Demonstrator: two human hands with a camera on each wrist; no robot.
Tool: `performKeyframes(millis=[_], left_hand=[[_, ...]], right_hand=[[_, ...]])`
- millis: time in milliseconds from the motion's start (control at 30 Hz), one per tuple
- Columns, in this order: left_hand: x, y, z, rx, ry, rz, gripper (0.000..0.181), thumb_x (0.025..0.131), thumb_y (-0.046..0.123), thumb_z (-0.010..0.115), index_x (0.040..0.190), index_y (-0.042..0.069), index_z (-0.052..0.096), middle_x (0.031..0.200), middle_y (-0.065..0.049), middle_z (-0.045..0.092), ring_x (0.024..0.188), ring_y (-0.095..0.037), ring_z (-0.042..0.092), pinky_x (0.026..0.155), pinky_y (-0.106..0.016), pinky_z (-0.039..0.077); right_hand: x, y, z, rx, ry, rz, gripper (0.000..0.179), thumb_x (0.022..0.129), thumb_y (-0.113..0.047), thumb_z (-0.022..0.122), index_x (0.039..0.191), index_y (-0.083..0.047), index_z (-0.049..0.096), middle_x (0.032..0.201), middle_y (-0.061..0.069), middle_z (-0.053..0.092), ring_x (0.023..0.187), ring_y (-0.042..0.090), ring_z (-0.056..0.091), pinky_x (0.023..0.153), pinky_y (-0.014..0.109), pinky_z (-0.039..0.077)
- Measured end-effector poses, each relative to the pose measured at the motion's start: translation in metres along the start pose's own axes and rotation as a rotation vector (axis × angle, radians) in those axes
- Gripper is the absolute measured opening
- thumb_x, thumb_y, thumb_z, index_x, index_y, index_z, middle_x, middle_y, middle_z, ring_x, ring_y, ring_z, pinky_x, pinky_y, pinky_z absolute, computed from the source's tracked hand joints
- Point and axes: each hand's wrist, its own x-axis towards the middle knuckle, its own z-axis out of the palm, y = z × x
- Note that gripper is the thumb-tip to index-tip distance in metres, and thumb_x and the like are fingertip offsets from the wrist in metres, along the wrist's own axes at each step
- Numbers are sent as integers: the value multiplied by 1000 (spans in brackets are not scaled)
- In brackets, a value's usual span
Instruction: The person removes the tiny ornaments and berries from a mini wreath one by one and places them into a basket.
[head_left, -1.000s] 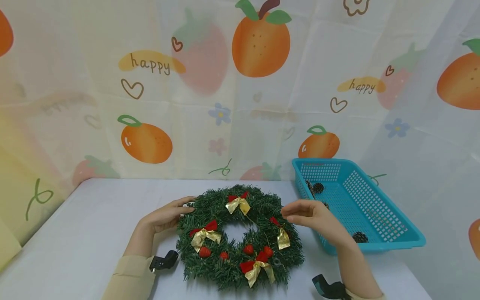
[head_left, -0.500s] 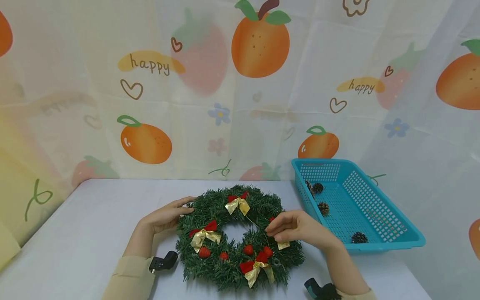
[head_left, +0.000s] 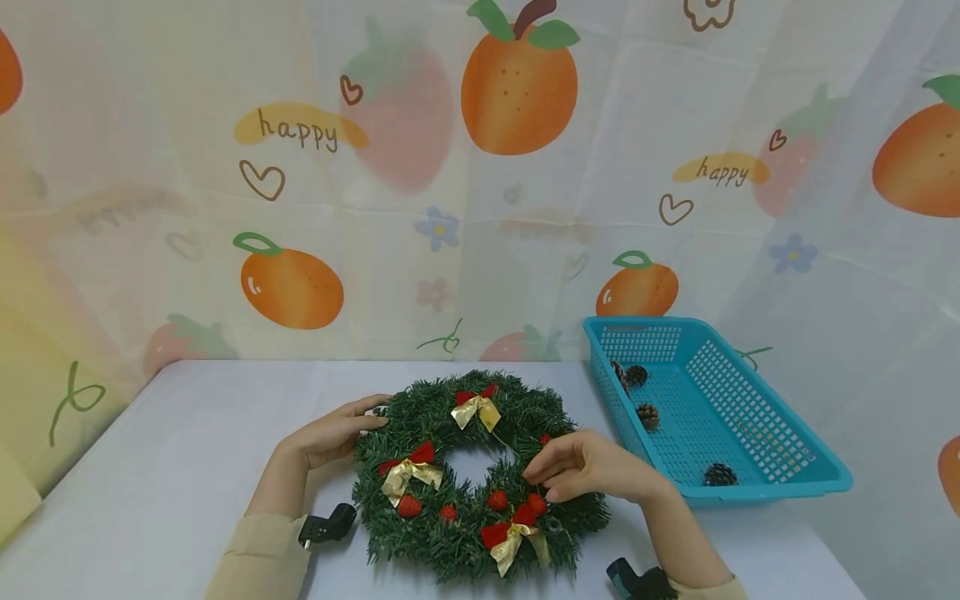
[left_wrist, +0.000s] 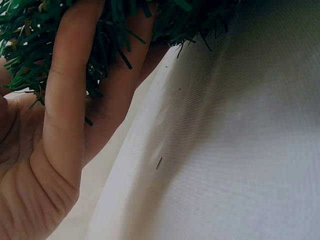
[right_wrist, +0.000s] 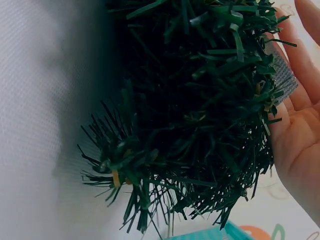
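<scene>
A green Christmas wreath (head_left: 420,533) with red-and-gold bows and red berries lies on the table. At its upper left edge my left hand (head_left: 333,432) grips it; in the left wrist view the fingers (left_wrist: 70,75) reach around the branches. My right hand (head_left: 600,467) is over the wreath's right side, fingertips touching the greenery near the inner ring, thumb near a red berry (head_left: 536,503). It covers most of the right-hand bow; a bit of red shows above. The right wrist view shows the palm beside a shiny ribbon piece (right_wrist: 280,75), fingertips cut off.
A blue plastic basket (head_left: 757,400) stands to the right of the wreath, holding several pine cones (head_left: 720,475). White cloth covers the table (head_left: 187,450). A fruit-printed curtain (head_left: 525,233) hangs behind it.
My right hand has come down and to the left, from above the right-hand bow onto the wreath's right side, now covering that bow. The left hand and wreath have stayed put.
</scene>
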Motion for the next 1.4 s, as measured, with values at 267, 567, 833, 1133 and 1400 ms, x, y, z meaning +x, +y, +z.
performKeyframes(millis=[267, 567, 833, 1133, 1400], left_hand=[[0, -1, 0, -5, -5, 5, 72, 102, 32, 52, 160, 13, 14, 166, -23, -11, 150, -49, -13, 120, -65, 7], [2, -2, -1, -4, -13, 6, 71, 102, 32, 51, 160, 13, 14, 166, -24, -11, 150, -50, -13, 120, -65, 9], [3, -3, -2, -3, -8, 2, 73, 102, 33, 52, 160, 13, 13, 166, -23, -11, 150, -49, -14, 120, -65, 8], [4, -4, -2, -9, -9, 3, 73, 102, 33, 53, 160, 13, 14, 166, -23, -11, 151, -47, -14, 120, -63, 9], [5, -4, -3, -9, -9, 6, 72, 102, 33, 52, 160, 13, 14, 166, -23, -9, 151, -48, -12, 121, -62, 13]], right_hand=[[2, -3, 4, -30, -6, 75, 44, 87, -7, 72, 128, 4, 62, 132, 32, 59, 111, 12, 69, 91, 27, 57], [4, -4, 8, -65, -23, 95, 44, 84, -5, 73, 126, 4, 63, 132, 29, 60, 113, 12, 68, 89, 26, 58], [7, -3, 10, -109, -7, 82, 39, 84, -2, 73, 121, 4, 66, 127, 29, 63, 103, 5, 68, 85, 24, 58], [8, -6, 14, -123, 9, 76, 33, 84, 0, 72, 116, 5, 68, 121, 29, 65, 101, 12, 70, 82, 25, 59], [8, -3, 12, -132, -3, 56, 28, 87, -3, 71, 114, 2, 69, 116, 29, 66, 96, 9, 70, 80, 27, 60]])
